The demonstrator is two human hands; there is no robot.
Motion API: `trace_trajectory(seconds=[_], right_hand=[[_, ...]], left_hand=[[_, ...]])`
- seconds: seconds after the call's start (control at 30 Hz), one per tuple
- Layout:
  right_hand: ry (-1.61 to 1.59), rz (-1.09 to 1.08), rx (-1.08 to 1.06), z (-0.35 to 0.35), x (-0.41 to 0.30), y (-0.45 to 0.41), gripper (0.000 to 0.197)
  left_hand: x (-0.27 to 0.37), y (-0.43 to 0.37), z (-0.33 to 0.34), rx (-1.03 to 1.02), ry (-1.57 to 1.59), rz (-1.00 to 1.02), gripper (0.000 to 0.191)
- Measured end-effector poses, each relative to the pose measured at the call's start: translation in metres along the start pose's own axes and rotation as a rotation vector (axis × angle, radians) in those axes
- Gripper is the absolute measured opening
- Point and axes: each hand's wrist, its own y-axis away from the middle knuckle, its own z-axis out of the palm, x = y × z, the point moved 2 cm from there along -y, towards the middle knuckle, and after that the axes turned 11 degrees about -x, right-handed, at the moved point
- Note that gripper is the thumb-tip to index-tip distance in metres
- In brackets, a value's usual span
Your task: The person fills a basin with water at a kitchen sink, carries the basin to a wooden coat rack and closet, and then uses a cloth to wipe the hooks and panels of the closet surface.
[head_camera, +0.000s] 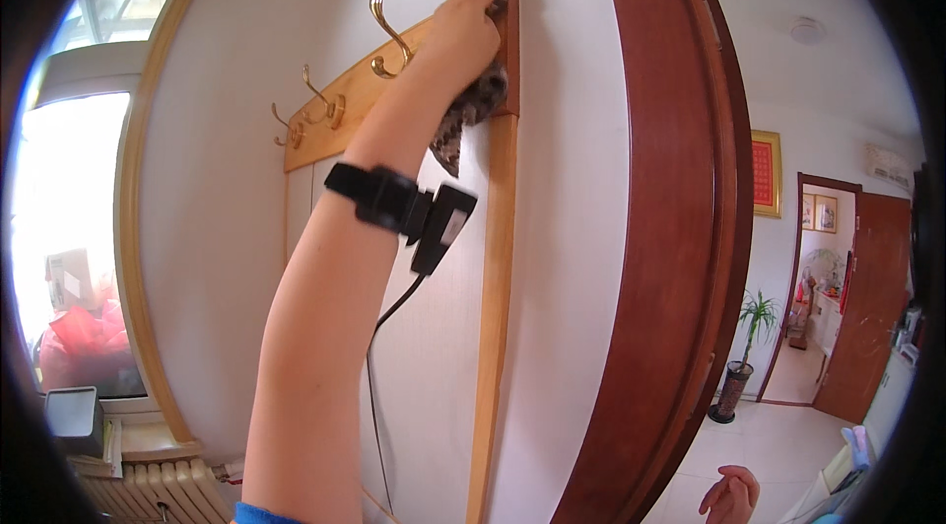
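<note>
My left hand [469,25] is raised to the near right end of a wooden coat rack [362,99] on the wall, its fingers closed on a dark-and-light patterned cloth [484,95]. The cloth bunches over the rack's end and hangs below the hand in a pointed tip. Whether a hook lies behind the hand is hidden. Along the rack, brass double hooks [388,36] stick out. A black strap with a small device [403,210] and a cable sits on my left forearm. Low at the right, my right hand [730,496] shows with loosely bent fingers and nothing visible in it.
A dark red wooden door frame [665,228] stands close at the right, with a potted plant [735,376] and an open brown door [872,302] beyond. A window [81,228], a grey box [74,417] on the sill and a radiator [151,491] are at the left.
</note>
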Motion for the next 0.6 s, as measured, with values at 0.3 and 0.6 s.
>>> trace_trajectory(seconds=[0.3, 0.6], right_hand=[[0.06, 0.047, 0.079, -0.005, 0.003, 0.009, 0.026], [0.051, -0.007, 0.06, 0.001, 0.001, 0.005, 0.025]], left_hand=[[-0.002, 0.103, 0.006, -0.056, -0.002, -0.141, 0.034], [-0.063, 0.132, -0.044, 0.141, -0.05, -0.374, 0.032]])
